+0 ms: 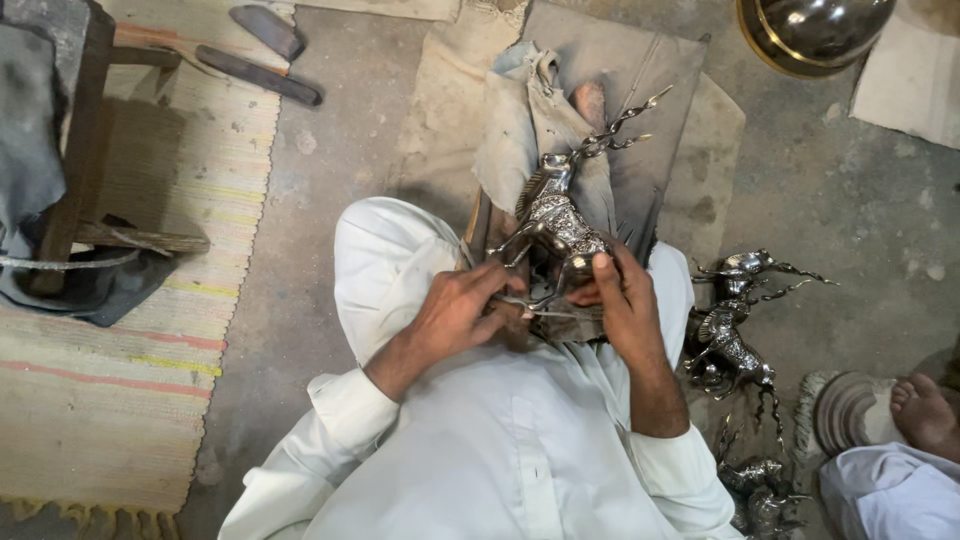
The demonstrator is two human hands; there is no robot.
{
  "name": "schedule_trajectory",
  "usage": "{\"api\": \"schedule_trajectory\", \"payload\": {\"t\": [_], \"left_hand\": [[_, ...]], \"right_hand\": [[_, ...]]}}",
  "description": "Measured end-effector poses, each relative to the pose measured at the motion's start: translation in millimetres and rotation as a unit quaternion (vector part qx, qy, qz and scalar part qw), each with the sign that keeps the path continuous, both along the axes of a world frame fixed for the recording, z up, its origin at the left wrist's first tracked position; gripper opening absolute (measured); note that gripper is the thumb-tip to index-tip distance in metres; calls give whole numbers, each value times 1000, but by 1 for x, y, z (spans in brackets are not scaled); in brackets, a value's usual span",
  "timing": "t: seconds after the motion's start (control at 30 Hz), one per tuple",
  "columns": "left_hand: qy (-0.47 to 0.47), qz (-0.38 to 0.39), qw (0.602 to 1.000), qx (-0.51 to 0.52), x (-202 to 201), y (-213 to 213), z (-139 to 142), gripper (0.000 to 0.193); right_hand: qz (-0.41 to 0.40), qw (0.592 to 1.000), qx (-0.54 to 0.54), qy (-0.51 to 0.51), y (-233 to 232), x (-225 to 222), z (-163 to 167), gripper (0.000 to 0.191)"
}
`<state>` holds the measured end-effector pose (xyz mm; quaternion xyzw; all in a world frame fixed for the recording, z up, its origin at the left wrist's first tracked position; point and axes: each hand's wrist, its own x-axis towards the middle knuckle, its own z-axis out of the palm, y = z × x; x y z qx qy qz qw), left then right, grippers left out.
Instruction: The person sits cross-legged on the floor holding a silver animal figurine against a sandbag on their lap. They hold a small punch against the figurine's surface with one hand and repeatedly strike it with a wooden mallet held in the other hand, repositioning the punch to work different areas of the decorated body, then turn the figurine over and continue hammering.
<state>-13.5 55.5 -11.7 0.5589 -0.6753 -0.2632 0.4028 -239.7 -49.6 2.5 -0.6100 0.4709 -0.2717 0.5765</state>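
Right hand (625, 300) clamps metal deer figurine (557, 222) at its body; left hand (462, 308) pinches a thin tool (530, 303) just below. More figurines (735, 325) right of grip.

A bare grey concrete floor (330, 140), dusty and pitted, is seen from above. On its left part a striped woven mat (110, 400) with a fringed edge is laid; a wooden stool (85, 150) is stood on it, and two dark flat tools (258, 72) are rested at its upper edge. A worn brown cloth (680, 150) is spread over the floor's middle. To the right, silver-coloured deer figurines (735, 330) are set directly on the floor. At top right, a pale cloth (915, 85) is laid beside a polished metal bowl (815, 30).
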Motion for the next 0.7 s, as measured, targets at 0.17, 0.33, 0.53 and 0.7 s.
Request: {"api": "schedule_trajectory", "payload": {"t": [0.17, 0.33, 0.53, 0.7], "left_hand": [[-20, -26, 999, 16, 1, -4, 3, 33], [-38, -38, 998, 42, 4, -3, 4, 24], [-36, -16, 997, 59, 26, -10, 0, 12], [40, 69, 994, 80, 49, -33, -8, 19]], "right_hand": [[-39, 980, -46, 190, 11, -12, 22, 60], [-42, 952, -234, 193, 28, -16, 14, 46], [47, 894, -378, 236, 40, -22, 7, 35], [34, 938, -314, 140, 33, -30, 3, 21]]}}
